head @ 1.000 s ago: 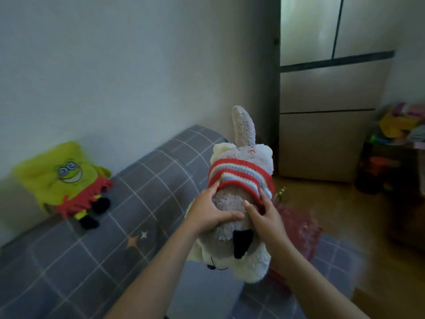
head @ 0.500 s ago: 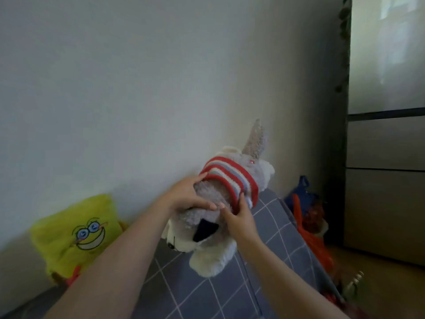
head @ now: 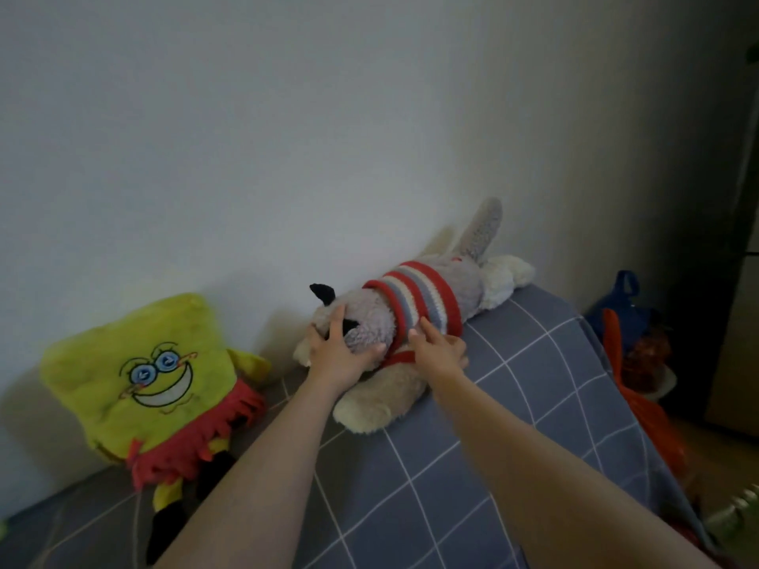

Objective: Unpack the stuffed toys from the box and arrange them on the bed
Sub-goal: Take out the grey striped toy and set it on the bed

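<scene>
The left hand [head: 336, 355] grips the head end of the grey dog [head: 415, 310], its fingers [head: 336, 322] curled over the top of the head and the thumb underneath. The right hand [head: 441, 353] rests on the dog's body, its fingers [head: 429, 328] fairly straight and touching the lower edge of the red, white and blue striped sweater [head: 415, 299]; whether they pinch the knit cannot be told. The dog lies on its side on the bed [head: 513, 404], close against the wall [head: 328, 117], with a black ear [head: 322, 292] pointing up at the left, a cream leg [head: 373, 404] stretched toward the camera and its grey tail [head: 480, 230] standing up along the wall. To the left, near but apart from the dog, a yellow toy [head: 152, 375] with a stitched smiling face and red fringe leans against the wall on the same grey checked cover. Past the bed's right edge sits a blue bag [head: 624, 305] with orange things [head: 640, 396] beside it
</scene>
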